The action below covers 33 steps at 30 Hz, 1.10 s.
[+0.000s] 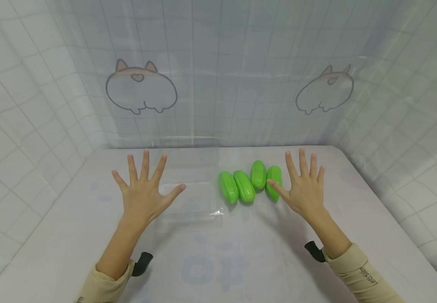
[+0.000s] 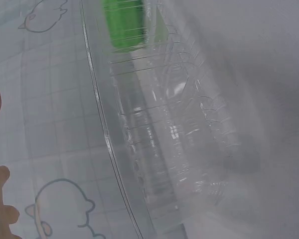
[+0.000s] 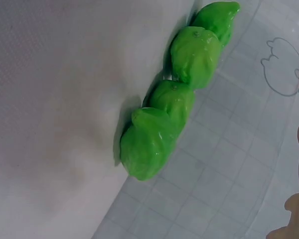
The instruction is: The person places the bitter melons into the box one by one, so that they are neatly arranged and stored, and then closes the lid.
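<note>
Both hands are held up with fingers spread, each holding nothing. My left hand (image 1: 140,198) is over the left side of a clear plastic container (image 1: 193,198), overlapping its edge in the head view. In the left wrist view the ribbed wall of the container (image 2: 162,124) fills the middle, with some fingertips at the left edge. Several glossy, bright green, oblong vegetable-like pieces (image 1: 244,186) lie in a row right of the container. My right hand (image 1: 305,189) is beside them, its thumb overlapping the rightmost green piece (image 1: 275,173). Lobed, pointed ends show on the green pieces (image 3: 147,142) in the right wrist view.
A white tabletop (image 1: 211,244) with faint bluish prints carries everything. Behind it hangs a grid-patterned curtain (image 1: 233,84) with cartoon animal drawings. Similar grid-patterned sheets (image 1: 404,147) enclose both sides. Each wrist bears a black device (image 1: 142,264) at a beige sleeve.
</note>
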Available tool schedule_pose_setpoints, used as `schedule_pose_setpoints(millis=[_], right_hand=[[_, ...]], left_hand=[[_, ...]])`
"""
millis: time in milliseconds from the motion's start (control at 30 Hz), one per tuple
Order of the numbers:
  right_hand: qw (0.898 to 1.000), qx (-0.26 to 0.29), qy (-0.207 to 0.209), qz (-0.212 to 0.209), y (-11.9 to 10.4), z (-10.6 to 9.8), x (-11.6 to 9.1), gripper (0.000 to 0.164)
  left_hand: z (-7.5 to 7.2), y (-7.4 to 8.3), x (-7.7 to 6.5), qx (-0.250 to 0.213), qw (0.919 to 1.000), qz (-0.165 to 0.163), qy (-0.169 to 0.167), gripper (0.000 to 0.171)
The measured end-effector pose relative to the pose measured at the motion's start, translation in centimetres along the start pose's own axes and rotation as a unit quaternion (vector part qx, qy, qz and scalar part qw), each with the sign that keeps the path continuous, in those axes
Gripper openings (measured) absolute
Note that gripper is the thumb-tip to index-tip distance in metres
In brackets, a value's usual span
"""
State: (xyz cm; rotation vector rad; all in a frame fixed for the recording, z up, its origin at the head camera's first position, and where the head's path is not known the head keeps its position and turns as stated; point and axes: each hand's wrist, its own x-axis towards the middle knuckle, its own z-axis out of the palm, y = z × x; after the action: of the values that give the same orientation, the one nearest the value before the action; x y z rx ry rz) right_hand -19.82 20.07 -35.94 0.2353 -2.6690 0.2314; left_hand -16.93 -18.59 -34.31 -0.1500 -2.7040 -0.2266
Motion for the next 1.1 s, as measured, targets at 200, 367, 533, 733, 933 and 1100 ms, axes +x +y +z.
schedule_pose_setpoints(millis=[200, 367, 533, 733, 933, 1100], right_hand=[[0.999, 0.033, -0.014, -0.001, 0.2, 0.0, 0.0, 0.088], [0.996, 0.084, -0.029, 0.01, 0.5, 0.0, 0.1, 0.086], [0.993, 0.117, -0.021, 0.003, 0.6, 0.0, 0.2, 0.085], [0.988, 0.151, -0.034, 0.011, 0.8, 0.2, 0.5, 0.084], [0.983, 0.178, -0.049, 0.021, 1.3, 0.6, 0.9, 0.082], [0.978, 0.199, -0.058, 0.018, 1.5, 0.9, 1.0, 0.082]], left_hand=[[0.0, -0.1, 0.0, -0.006, 1.0, -0.005, -0.005, 0.088], [-0.1, -0.3, -0.1, -0.009, 0.9999, -0.004, -0.013, 0.089], [-0.1, -0.5, -0.2, -0.01, 0.9995, -0.005, -0.029, 0.089], [-0.1, -1.0, -0.4, -0.018, 0.9984, -0.008, -0.052, 0.089], [-0.2, -2.0, -0.4, -0.025, 0.9974, -0.008, -0.067, 0.087], [0.0, -2.9, -0.6, -0.046, 0.9963, -0.013, -0.072, 0.085]])
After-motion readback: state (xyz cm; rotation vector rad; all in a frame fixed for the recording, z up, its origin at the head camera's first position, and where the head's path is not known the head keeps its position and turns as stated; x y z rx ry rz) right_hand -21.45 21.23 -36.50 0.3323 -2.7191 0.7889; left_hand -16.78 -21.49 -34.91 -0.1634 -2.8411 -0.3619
